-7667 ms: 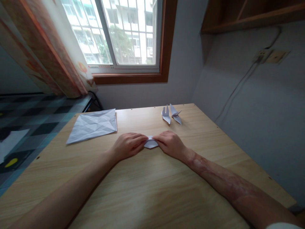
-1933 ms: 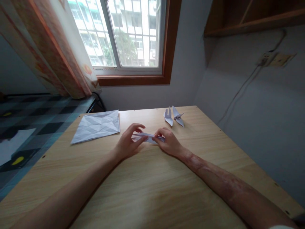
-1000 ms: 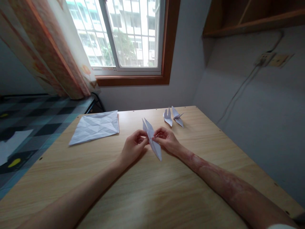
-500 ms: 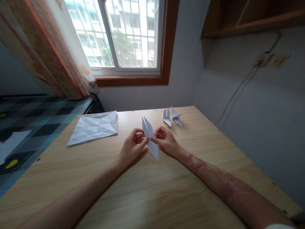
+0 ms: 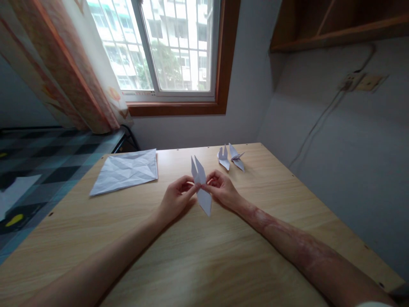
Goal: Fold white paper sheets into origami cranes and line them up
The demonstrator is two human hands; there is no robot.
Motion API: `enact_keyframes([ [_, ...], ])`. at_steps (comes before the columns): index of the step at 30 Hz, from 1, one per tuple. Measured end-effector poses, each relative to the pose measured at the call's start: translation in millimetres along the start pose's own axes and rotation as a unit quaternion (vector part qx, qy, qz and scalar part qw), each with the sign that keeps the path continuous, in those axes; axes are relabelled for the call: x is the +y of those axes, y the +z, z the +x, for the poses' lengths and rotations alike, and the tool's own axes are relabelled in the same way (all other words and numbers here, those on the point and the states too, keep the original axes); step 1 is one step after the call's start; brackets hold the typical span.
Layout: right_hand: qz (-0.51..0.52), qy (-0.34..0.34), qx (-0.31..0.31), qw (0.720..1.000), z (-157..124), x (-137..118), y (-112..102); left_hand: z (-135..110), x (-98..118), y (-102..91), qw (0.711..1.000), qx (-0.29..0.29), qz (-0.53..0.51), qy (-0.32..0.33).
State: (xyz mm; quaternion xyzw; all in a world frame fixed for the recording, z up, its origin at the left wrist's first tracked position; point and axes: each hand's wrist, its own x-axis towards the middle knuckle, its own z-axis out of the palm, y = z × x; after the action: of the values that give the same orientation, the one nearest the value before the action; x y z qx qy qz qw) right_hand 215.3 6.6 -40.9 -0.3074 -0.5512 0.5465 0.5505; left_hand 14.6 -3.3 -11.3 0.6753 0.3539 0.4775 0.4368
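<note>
A piece of folded white origami paper is held over the middle of the table, two narrow points at its top and one broad point hanging down. My left hand pinches it at the waist from the left, thumb on the near face. From the other side my right hand grips the same waist between thumb and fingers. Both thumb tips nearly meet there. The fingers behind the paper are partly hidden. Beyond my right hand stand two folded paper figures, one upright and one crane-like with spread wings.
Creased white paper sheets lie at the table's back left. The wooden table meets a wall on the right and sits below a window. A bed with a checked cover is at the left.
The folded paper has turned slightly, its lower point shifting a little left and its two upper points standing a bit farther apart. Both hands keep their pinch.
</note>
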Motion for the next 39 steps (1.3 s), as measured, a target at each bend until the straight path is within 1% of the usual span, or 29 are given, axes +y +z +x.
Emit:
enact_keyframes([
  [7,0.028,-0.012,0.010,0.999,0.4,2.5,-1.4,0.9,0.7,0.1,0.999,-0.018,-0.022,-0.047],
  [10,0.026,-0.013,0.001,1.000,0.4,0.7,-1.8,1.4,-2.2,0.1,0.998,-0.016,-0.040,-0.046],
  [16,0.011,-0.009,-0.015,1.000,0.3,-4.1,0.2,4.4,-7.3,-1.0,0.994,0.009,-0.106,-0.027],
  [21,-0.005,-0.001,-0.045,0.999,-1.9,-9.5,2.0,5.6,-5.2,-4.1,0.993,0.005,-0.106,-0.058],
  [25,0.002,-0.008,-0.074,0.997,-5.7,-12.3,0.8,6.6,-5.0,-4.9,0.991,0.022,-0.111,-0.071],
  [28,0.016,-0.020,-0.094,0.995,-7.9,-11.8,-0.8,6.7,-3.9,-4.9,0.990,0.033,-0.118,-0.073],
  [31,-0.014,-0.047,-0.108,0.993,-9.1,-10.5,-1.4,6.3,-2.0,-5.2,0.990,0.030,-0.117,-0.072],
  [33,-0.050,-0.058,-0.106,0.991,-9.4,-9.8,-0.8,6.1,-1.2,-5.4,0.991,0.021,-0.117,-0.068],
  [39,-0.125,-0.083,-0.056,0.987,-10.1,-10.6,2.8,5.3,-1.2,-4.7,0.992,0.006,-0.111,-0.058],
])
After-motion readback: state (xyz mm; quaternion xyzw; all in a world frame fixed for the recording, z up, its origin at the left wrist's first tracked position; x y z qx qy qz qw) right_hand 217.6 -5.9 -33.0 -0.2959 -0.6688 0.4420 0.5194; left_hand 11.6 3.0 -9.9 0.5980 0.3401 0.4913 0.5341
